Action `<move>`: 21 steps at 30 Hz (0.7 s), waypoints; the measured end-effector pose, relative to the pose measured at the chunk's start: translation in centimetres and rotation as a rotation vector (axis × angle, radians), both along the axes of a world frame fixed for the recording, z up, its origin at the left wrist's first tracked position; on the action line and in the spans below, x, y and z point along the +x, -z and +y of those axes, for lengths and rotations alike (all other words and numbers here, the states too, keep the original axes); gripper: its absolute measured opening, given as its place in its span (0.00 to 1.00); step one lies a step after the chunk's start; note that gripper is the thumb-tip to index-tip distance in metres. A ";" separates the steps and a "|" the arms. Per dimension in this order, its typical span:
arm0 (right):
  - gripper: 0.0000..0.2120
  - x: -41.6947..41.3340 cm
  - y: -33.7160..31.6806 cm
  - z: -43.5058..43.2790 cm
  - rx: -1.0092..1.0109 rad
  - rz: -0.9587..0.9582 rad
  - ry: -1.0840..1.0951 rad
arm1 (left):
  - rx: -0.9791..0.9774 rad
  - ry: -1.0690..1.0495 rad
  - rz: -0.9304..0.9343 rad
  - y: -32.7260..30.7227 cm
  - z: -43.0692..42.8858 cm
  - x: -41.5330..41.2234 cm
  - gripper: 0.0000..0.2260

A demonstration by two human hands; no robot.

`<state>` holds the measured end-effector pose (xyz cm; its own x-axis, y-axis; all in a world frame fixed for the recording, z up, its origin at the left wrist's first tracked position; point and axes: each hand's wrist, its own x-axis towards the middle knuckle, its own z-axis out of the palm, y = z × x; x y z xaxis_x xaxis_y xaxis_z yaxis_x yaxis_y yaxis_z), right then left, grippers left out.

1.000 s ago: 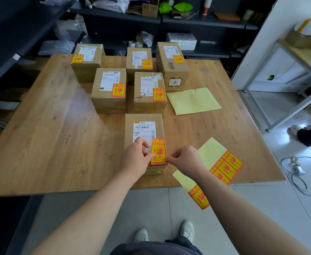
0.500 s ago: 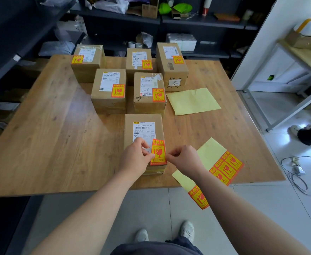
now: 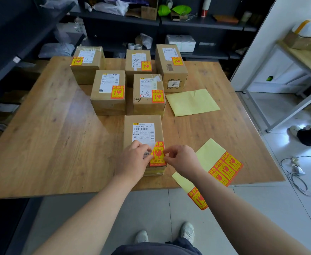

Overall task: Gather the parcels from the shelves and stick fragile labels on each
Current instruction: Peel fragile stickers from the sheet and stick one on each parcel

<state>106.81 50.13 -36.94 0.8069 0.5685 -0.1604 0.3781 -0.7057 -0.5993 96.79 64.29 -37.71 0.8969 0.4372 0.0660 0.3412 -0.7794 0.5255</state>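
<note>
Okay, shelves [image 3: 197,24] across the top of the frame hold plastic bags, a small carton, green items and a white pack; the contents of the boxes are sealed and hidden. The wooden table [image 3: 49,135] fills the centre and carries six parcels, five in the upper centre, each already labelled. The nearest parcel [image 3: 141,120] sits in the lower centre, its long axis running up-down in the frame. The fragile label [image 3: 158,155] lies on its near right corner, long axis up-down too, its top toward the top of the frame. The left hand [image 3: 134,159] rests on the parcel, bent fingers at the label's left edge; I cannot tell whether it pinches. The right hand [image 3: 180,159] pinches the label's right edge with thumb and forefinger. The hands are close together, with the label between them. The label sheet [image 3: 224,168] at lower right overhangs the table edge. A blank backing sheet [image 3: 191,102] lies at centre right.
</note>
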 end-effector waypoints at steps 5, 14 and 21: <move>0.18 0.1 0.2 0.3 -0.096 -0.146 -0.135 | 0.113 0.044 -0.056 0.3 -0.4 -0.4 0.17; 0.25 0.5 0.9 0.2 -0.295 -0.359 -0.254 | 0.342 0.127 0.061 1.1 0.6 -0.6 0.19; 0.26 0.3 1.0 0.2 -0.348 -0.423 -0.285 | 0.413 0.118 0.152 1.5 0.9 -0.2 0.25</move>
